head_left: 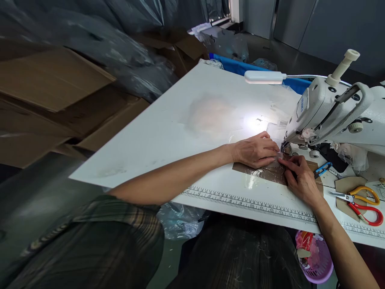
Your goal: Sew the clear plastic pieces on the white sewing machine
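My left hand (pixel 255 150) lies flat, fingers stretched, over a piece of thin sheer fabric (pixel 277 161) just left of the sewing machine's needle area (pixel 283 147). From the other side my right hand (pixel 300 176) reaches in, its fingers bent and its index fingertip at the fabric's edge; it appears to pinch the fabric there. Both hands rest above a shiny brown sheet (pixel 267 175) on the white table. The white sewing machine (pixel 313 104) stands just beyond my right hand. Part of the fabric is hidden under my left fingers.
Scissors (pixel 357 199) with orange and red handles and blue thread snips (pixel 323 169) lie at right. A lamp (pixel 264 77) lights the white table (pixel 168 132). A ruler strip (pixel 249 205) runs along its front edge. Cardboard boxes (pixel 51 76) stand left; a purple basket (pixel 323 265) sits below.
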Motion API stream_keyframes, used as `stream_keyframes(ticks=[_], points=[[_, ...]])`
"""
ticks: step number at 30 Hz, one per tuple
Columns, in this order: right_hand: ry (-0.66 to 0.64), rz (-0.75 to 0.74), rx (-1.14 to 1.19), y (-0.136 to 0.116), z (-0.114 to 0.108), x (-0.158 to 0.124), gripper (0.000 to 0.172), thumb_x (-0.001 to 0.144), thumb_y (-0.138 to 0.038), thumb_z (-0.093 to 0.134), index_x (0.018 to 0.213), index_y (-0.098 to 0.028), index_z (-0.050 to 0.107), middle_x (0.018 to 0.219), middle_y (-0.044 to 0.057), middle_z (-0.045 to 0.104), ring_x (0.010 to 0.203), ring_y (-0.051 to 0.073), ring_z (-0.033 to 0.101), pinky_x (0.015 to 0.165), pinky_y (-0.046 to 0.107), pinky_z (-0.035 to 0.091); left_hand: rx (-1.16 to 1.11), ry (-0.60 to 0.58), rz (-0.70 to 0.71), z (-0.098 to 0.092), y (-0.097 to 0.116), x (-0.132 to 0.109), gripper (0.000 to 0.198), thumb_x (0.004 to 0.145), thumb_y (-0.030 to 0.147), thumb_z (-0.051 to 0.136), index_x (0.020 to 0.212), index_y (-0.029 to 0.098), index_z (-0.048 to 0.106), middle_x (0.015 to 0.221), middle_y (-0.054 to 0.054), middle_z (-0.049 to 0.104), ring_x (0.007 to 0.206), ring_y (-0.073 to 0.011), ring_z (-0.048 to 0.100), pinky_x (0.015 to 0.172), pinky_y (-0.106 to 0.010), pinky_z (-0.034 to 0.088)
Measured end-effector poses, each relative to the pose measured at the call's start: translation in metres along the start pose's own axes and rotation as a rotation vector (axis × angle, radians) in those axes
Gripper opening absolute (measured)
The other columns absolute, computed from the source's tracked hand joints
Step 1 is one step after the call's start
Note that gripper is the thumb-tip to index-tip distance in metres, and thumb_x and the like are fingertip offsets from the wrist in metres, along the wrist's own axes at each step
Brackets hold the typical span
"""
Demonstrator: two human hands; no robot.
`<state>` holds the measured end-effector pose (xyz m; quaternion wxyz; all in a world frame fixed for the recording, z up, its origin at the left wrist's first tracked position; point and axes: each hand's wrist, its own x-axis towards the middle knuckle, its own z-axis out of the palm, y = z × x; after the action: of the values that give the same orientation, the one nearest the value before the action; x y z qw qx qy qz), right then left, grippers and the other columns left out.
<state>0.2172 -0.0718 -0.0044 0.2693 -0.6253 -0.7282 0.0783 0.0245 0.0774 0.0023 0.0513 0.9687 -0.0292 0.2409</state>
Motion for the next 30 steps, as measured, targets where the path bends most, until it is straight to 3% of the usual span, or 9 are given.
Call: stream_keyframes(ticks=[4,8,13,19,30], points=[[0.003,-0.001,-0.010,0.0005,0.0012,-0.0006,0.038,0.090,-0.023,0.046,0.116,-0.027,0.072,0.103,0.007,0.056,0.092,0.020,0.062,0.083,0.038,0.057,0.045,-0.057,0.027,-0.0003,-0.0035,0.0007,0.031,0.100,0.024,0.038,0.102,0.015,0.067,0.117,-0.014,0.069,0.102,-0.0206,0.065,0.089,-0.039,0.042],[-0.011,0.012,-0.003,-0.0002,0.0003,-0.0008,0.037,0.091,-0.025,0.045,0.118,-0.028,0.071,0.105,0.007,0.056,0.096,0.020,0.062,0.087,0.038,0.057,0.076,-0.130,-0.018,-0.0002,-0.0023,0.0010,0.031,0.099,0.027,0.039,0.099,0.017,0.068,0.111,-0.012,0.070,0.092,-0.0208,0.063,0.084,-0.039,0.042],[-0.018,0.011,0.001,-0.0015,-0.0007,-0.0005,0.037,0.091,-0.025,0.045,0.118,-0.027,0.071,0.104,0.008,0.056,0.096,0.021,0.062,0.086,0.040,0.057,0.079,-0.107,-0.031,-0.0008,-0.0006,0.0017,0.032,0.099,0.029,0.039,0.101,0.016,0.069,0.109,-0.013,0.070,0.088,-0.0209,0.061,0.078,-0.036,0.042],[-0.010,0.010,-0.005,-0.0031,-0.0018,0.0002,0.038,0.091,-0.024,0.045,0.118,-0.025,0.072,0.103,0.008,0.056,0.093,0.020,0.063,0.084,0.038,0.057,0.030,-0.117,-0.024,-0.0043,0.0003,0.0019,0.029,0.098,0.032,0.043,0.099,0.023,0.071,0.109,-0.006,0.073,0.080,-0.0179,0.060,0.075,-0.036,0.038],[-0.028,0.018,0.000,-0.0027,-0.0035,0.0012,0.036,0.090,-0.021,0.046,0.114,-0.027,0.073,0.103,0.008,0.055,0.094,0.020,0.062,0.083,0.037,0.057,0.022,-0.130,-0.007,-0.0081,0.0040,0.0003,0.029,0.093,0.038,0.049,0.104,0.025,0.072,0.114,-0.006,0.072,0.081,-0.0195,0.061,0.075,-0.037,0.038]])
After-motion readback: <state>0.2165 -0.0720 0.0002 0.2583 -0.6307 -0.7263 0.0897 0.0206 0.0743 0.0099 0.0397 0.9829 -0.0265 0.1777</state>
